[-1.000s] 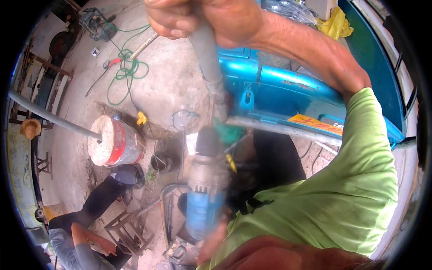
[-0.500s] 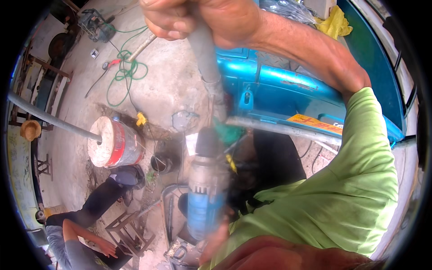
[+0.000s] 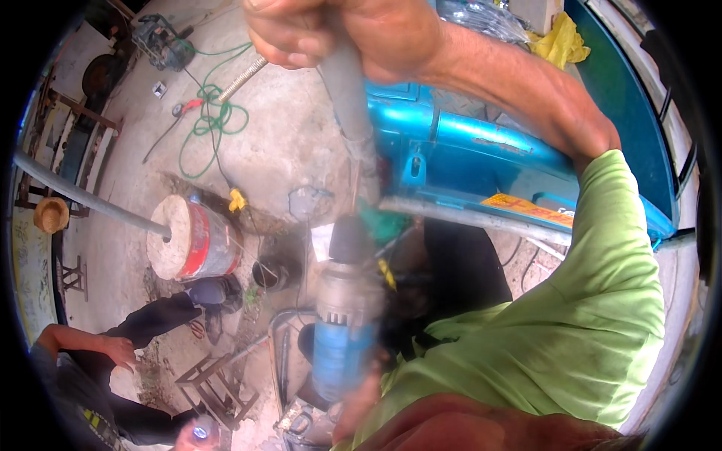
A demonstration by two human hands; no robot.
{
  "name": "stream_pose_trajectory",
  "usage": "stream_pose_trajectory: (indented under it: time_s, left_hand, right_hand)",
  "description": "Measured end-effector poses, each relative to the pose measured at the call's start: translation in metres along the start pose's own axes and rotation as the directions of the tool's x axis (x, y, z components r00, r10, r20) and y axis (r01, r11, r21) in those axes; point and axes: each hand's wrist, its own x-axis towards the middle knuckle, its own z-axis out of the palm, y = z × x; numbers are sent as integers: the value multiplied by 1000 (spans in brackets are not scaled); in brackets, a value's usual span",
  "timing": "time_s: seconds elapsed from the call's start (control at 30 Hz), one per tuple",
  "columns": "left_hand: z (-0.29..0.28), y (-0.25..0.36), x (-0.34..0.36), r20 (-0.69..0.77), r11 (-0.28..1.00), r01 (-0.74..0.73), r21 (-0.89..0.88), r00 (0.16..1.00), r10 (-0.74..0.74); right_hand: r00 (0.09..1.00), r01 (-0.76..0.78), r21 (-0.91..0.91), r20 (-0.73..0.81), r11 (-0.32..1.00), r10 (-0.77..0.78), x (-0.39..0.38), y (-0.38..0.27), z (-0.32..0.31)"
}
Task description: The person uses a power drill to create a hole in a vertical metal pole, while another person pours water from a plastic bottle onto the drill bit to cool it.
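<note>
Near the top, my right hand point(image 3: 361, 37) is closed around a grey, tube-shaped piece point(image 3: 342, 94), close to the camera. This piece narrows downward, toward the dark front end of a power drill. The drill point(image 3: 342, 353) has a blue and grey body, stands nose upward and is blurred. Whether its tip touches the grey piece, I cannot make out. Low in the centre, partly hidden behind the drill, my left hand point(image 3: 361, 402) grips its rear part. My right arm wears a green sleeve point(image 3: 617, 248).
At right stands a blue metal vehicle body point(image 3: 481, 139) with a yellow bag point(image 3: 560, 41). A white bucket point(image 3: 177, 237) with a grey pipe point(image 3: 98, 199) is at left. Green hose point(image 3: 218, 124) coils on the floor. A co-worker's arm point(image 3: 86, 342) is at lower left, near a small metal frame point(image 3: 214, 387).
The co-worker at lower left has shifted, and a hand with a small round-ended object now shows at the lower edge. My hands and the drill have barely moved.
</note>
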Motion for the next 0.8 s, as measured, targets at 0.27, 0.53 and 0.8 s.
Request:
stream_pose_trajectory:
  time_s: [0.27, 0.53, 0.8]
  left_hand:
    - [-29, 45, 48, 188, 920, -339, 194, 934, 305]
    - [-92, 174, 221, 843, -128, -977, 172, 78, 533]
    - [-32, 183, 264, 856, 54, -991, -126, -81, 510]
  right_hand:
    - [995, 82, 45, 57, 996, -85, 0, 11, -10]
    - [998, -56, 153, 16, 987, 54, 7, -10, 14]
    - [994, -84, 125, -65, 989, 93, -5, -12, 5]
